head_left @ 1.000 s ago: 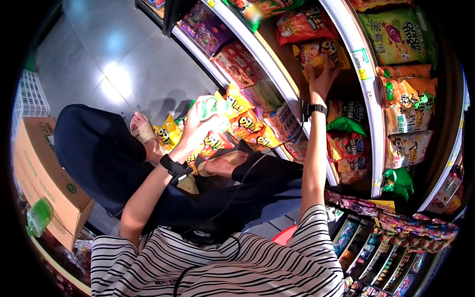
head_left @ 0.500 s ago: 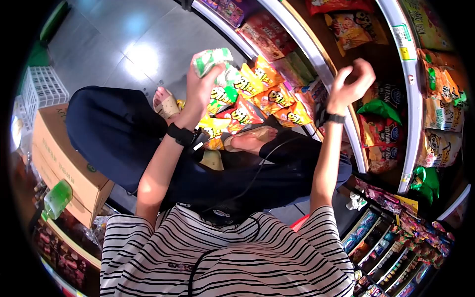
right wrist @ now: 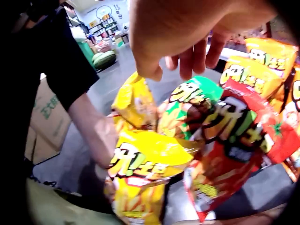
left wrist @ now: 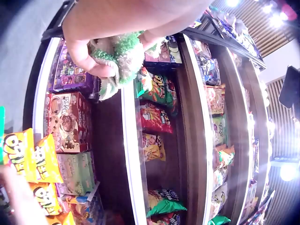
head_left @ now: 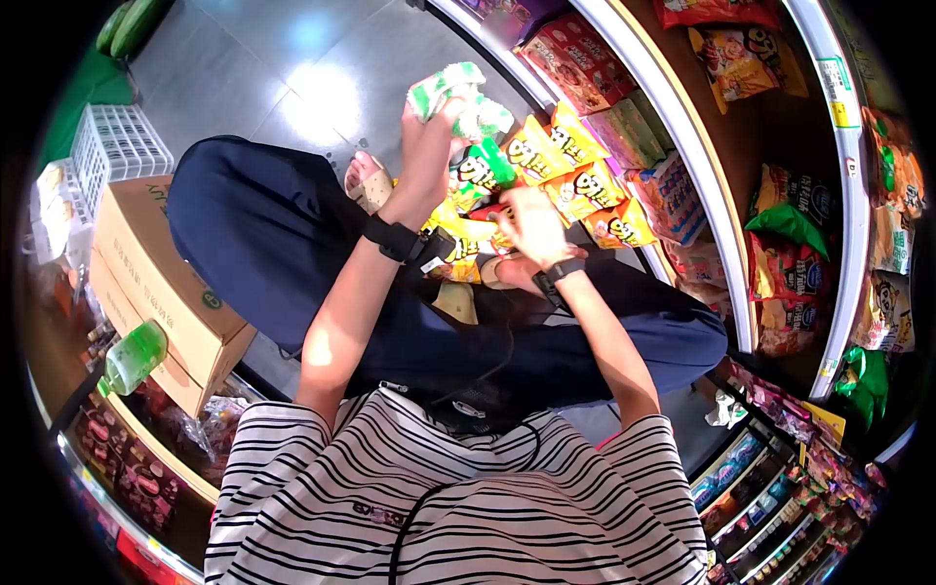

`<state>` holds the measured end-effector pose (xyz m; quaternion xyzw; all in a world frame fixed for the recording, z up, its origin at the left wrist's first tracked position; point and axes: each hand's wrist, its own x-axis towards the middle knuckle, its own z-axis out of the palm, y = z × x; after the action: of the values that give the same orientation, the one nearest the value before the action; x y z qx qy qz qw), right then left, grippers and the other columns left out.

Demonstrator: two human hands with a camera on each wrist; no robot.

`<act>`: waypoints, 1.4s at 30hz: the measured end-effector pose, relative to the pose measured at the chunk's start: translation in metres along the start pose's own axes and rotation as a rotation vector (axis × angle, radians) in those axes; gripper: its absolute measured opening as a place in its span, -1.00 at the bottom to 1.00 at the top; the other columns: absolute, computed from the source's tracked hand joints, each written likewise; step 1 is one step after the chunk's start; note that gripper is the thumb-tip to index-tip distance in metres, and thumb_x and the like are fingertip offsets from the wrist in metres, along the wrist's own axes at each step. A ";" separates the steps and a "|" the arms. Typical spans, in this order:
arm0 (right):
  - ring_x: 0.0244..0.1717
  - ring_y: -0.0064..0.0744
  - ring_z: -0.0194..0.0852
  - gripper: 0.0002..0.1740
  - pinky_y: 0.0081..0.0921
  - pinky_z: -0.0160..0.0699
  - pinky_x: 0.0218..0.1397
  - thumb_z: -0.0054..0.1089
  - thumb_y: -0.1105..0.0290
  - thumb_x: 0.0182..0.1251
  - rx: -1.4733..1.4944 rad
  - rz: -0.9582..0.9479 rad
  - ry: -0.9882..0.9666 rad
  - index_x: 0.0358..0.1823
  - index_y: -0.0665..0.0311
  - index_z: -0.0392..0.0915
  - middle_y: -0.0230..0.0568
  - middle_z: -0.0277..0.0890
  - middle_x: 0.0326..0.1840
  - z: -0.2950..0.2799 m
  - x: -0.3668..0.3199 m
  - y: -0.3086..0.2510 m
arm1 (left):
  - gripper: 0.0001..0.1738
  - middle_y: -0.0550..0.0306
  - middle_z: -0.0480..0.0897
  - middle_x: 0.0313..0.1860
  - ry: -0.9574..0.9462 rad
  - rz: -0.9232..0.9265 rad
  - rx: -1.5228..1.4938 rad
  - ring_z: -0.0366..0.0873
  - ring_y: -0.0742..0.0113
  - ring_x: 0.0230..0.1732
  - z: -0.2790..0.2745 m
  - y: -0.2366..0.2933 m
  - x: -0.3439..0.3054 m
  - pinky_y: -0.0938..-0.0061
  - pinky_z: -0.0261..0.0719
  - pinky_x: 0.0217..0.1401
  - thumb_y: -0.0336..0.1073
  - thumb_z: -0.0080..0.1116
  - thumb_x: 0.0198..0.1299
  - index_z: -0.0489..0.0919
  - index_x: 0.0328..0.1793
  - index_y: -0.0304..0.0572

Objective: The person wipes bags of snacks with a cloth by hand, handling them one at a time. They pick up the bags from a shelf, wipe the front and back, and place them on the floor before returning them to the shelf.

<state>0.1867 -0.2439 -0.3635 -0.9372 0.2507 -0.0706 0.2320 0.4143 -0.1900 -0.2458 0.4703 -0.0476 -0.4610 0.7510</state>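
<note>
My left hand (head_left: 426, 146) grips a fuzzy green-and-white cloth (left wrist: 127, 56), held up in front of the shelves. Lower down, my right hand (head_left: 534, 226) hovers over snack bags standing on the floor between my feet. Its fingers hang loosely bent with nothing in them, as the right wrist view shows. Below those fingers are a green-topped bag (right wrist: 187, 101), a red bag (right wrist: 229, 145) and a yellow bag (right wrist: 145, 164). Several orange bags (head_left: 585, 190) stand beside them, along the foot of the shelf.
To the right, a curved shelf holds a yellow snack bag (head_left: 746, 66) and a green-and-black bag (head_left: 792, 214). Boxed snacks (head_left: 575, 63) line the bottom shelf. On my left are a cardboard box (head_left: 161, 283), a white plastic basket (head_left: 122, 156) and a green bottle (head_left: 135, 356).
My right hand has left the yellow bag on the shelf and come down and left over the floor bags. The left hand still holds the cloth. The head view has shifted.
</note>
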 end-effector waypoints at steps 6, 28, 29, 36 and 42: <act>0.19 0.10 0.46 -0.10 -0.12 0.49 0.26 0.64 0.01 -0.10 -0.061 0.205 -0.471 0.19 0.36 0.39 0.12 0.56 0.04 0.069 -0.004 -0.034 | -0.61 0.11 0.67 0.13 0.027 -0.050 0.021 0.69 0.21 0.09 0.005 -0.006 0.002 0.18 0.65 0.08 -0.34 0.20 0.37 0.53 0.30 -0.17; 0.07 -0.07 0.73 -0.24 -0.28 0.64 0.12 0.55 0.13 0.22 -0.380 0.218 0.515 0.34 0.32 0.42 0.19 0.68 0.04 -0.379 0.034 0.007 | -0.56 0.21 0.66 0.17 -0.070 -0.041 0.043 0.66 0.36 0.13 0.010 -0.013 -0.009 0.39 0.68 -0.02 -0.28 0.20 0.38 0.48 0.36 -0.04; 0.07 0.07 0.69 -0.19 -0.20 0.63 0.10 0.52 0.05 0.23 -0.422 0.202 0.514 0.37 0.38 0.40 0.23 0.65 0.02 -0.377 0.040 0.016 | -0.55 0.21 0.66 0.16 -0.093 -0.050 0.074 0.66 0.37 0.12 0.011 -0.014 -0.012 0.39 0.68 -0.02 -0.28 0.20 0.37 0.47 0.37 -0.04; 0.19 0.29 0.49 -0.26 -0.02 0.48 0.20 0.39 -0.01 0.32 -0.618 0.165 0.619 0.32 0.38 0.40 0.29 0.56 0.14 -0.373 0.088 0.081 | -0.57 0.20 0.67 0.04 -0.183 -0.020 0.128 0.66 0.50 0.02 0.010 -0.035 -0.014 0.57 0.65 -0.15 -0.37 0.24 0.33 0.44 0.29 -0.14; 0.63 0.27 -0.08 -0.09 0.26 0.07 0.52 0.25 -0.22 0.35 -0.938 0.187 0.757 0.62 -0.03 0.18 0.22 0.25 0.53 -0.337 0.084 0.054 | -0.54 0.19 0.63 0.02 -0.248 0.075 0.113 0.62 0.51 -0.02 0.009 -0.037 -0.010 0.56 0.63 -0.08 -0.45 0.25 0.30 0.42 0.30 -0.21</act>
<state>0.1515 -0.4619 -0.0901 -0.8233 0.4013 -0.2604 -0.3055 0.3799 -0.1932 -0.2648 0.4492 -0.1835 -0.4840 0.7282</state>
